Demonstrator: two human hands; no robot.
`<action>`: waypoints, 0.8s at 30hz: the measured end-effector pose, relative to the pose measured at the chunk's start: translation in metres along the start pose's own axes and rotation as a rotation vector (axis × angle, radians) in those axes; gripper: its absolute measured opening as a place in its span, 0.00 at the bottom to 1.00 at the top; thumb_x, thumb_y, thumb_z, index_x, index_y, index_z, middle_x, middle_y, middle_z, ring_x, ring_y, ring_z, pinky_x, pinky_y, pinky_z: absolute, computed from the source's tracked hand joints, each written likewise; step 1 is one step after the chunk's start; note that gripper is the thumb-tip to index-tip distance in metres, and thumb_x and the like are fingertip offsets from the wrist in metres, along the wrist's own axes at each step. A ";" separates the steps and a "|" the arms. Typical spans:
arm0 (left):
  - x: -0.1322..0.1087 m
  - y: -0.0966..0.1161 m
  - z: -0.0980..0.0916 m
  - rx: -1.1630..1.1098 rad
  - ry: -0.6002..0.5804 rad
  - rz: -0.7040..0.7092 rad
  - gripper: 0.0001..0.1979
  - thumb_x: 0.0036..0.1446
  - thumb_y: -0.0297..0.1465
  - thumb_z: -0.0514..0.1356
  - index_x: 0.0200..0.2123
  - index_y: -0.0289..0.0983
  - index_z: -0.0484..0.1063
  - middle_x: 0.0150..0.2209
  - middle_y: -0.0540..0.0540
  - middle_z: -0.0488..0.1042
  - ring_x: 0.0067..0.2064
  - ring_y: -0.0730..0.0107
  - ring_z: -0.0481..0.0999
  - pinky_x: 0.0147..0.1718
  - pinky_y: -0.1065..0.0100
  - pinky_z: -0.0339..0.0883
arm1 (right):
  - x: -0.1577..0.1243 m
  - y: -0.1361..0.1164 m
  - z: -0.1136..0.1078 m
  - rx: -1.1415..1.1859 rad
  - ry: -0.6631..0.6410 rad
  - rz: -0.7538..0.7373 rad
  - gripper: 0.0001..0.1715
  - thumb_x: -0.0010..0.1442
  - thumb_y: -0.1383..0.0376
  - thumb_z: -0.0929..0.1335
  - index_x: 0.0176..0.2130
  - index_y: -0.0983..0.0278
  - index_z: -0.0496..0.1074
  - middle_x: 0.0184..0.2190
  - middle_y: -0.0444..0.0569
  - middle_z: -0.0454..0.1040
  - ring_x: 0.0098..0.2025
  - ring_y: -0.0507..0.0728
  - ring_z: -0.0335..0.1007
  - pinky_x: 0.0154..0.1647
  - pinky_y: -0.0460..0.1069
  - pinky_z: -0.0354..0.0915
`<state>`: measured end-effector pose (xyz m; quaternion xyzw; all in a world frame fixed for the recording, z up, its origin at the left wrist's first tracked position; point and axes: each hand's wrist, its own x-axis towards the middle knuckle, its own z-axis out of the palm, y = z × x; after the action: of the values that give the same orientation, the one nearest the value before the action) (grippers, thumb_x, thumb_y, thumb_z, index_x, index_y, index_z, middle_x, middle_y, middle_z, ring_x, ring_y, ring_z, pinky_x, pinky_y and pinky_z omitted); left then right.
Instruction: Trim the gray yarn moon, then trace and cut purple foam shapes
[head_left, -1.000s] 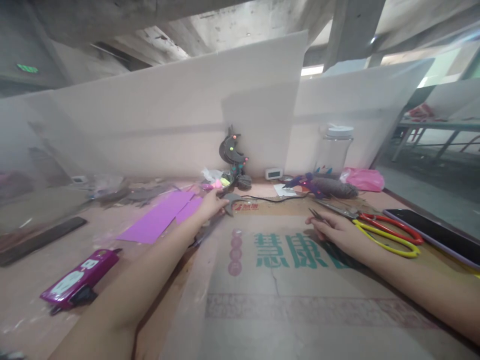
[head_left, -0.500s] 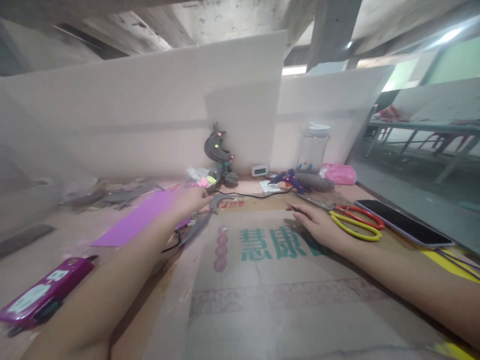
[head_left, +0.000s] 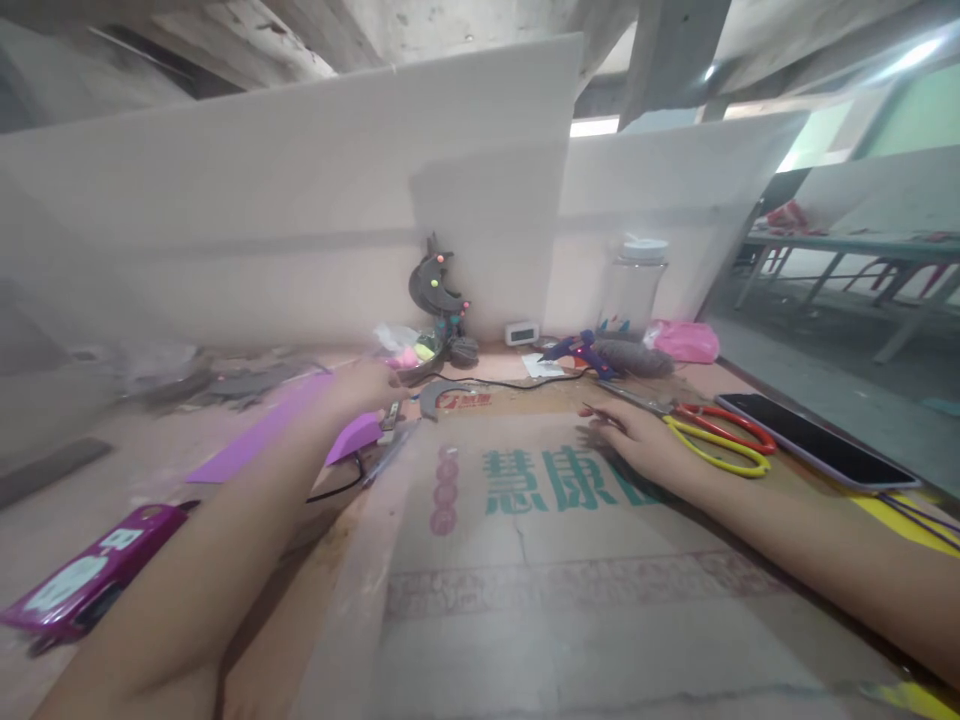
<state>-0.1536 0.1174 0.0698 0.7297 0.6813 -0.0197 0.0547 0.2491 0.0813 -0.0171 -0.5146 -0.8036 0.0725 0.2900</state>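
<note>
My left hand (head_left: 364, 388) reaches over the purple sheet (head_left: 247, 445), its blurred fingers near a grey crescent piece (head_left: 433, 402) and a small dish with pink and yellow bits (head_left: 415, 355). Whether it holds anything I cannot tell. On the right, my right hand (head_left: 636, 432) rests on the cardboard sheet (head_left: 480, 610) with fingers curled. Something thin and dark shows at its fingertips, too small to name. Beside that hand lie scissors with red and yellow handles (head_left: 720, 455). A dark crescent ornament with coloured beads (head_left: 436, 290) stands at the back.
Along the back are a small white digital clock (head_left: 522, 334), a blue glue gun (head_left: 576, 350), grey yarn (head_left: 634, 358), a clear bottle (head_left: 634, 285) and a pink bag (head_left: 686, 341). A phone (head_left: 814, 440) lies right. A magenta case (head_left: 94, 575) sits left.
My left hand has drawn slightly back to the left, showing more of the purple piece and a small item beside it. My right hand stays nearly in place. The view has shifted slightly.
</note>
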 end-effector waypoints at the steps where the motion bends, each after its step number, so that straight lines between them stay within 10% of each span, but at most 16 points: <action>1: -0.001 0.001 0.002 -0.009 -0.018 0.017 0.15 0.66 0.39 0.60 0.50 0.35 0.73 0.50 0.43 0.75 0.47 0.60 0.77 0.46 0.56 0.74 | 0.000 0.001 0.001 -0.025 -0.011 -0.014 0.20 0.65 0.58 0.63 0.51 0.61 0.76 0.48 0.54 0.80 0.48 0.64 0.76 0.50 0.55 0.69; 9: 0.001 -0.002 0.009 -0.082 -0.119 0.087 0.15 0.66 0.38 0.60 0.50 0.35 0.73 0.50 0.42 0.75 0.47 0.61 0.77 0.45 0.56 0.75 | 0.011 0.018 -0.003 -0.214 -0.073 -0.040 0.22 0.65 0.53 0.63 0.48 0.63 0.77 0.46 0.57 0.80 0.47 0.67 0.76 0.46 0.57 0.69; 16: -0.005 -0.055 -0.007 -0.084 -0.141 -0.009 0.17 0.65 0.36 0.61 0.55 0.36 0.70 0.55 0.40 0.72 0.51 0.58 0.76 0.48 0.53 0.74 | 0.016 0.033 -0.004 -0.256 -0.046 0.000 0.24 0.65 0.52 0.62 0.48 0.64 0.76 0.47 0.58 0.80 0.47 0.68 0.76 0.46 0.58 0.69; 24: -0.009 -0.053 0.031 -0.100 -0.319 -0.043 0.18 0.65 0.37 0.61 0.55 0.36 0.70 0.54 0.41 0.73 0.50 0.58 0.76 0.48 0.53 0.74 | 0.012 0.035 -0.002 -0.223 -0.019 0.012 0.23 0.66 0.53 0.61 0.46 0.63 0.77 0.43 0.57 0.81 0.44 0.66 0.77 0.43 0.58 0.70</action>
<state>-0.2054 0.1089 0.0374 0.6989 0.6796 -0.1023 0.1981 0.2740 0.1076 -0.0248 -0.5479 -0.8062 -0.0108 0.2229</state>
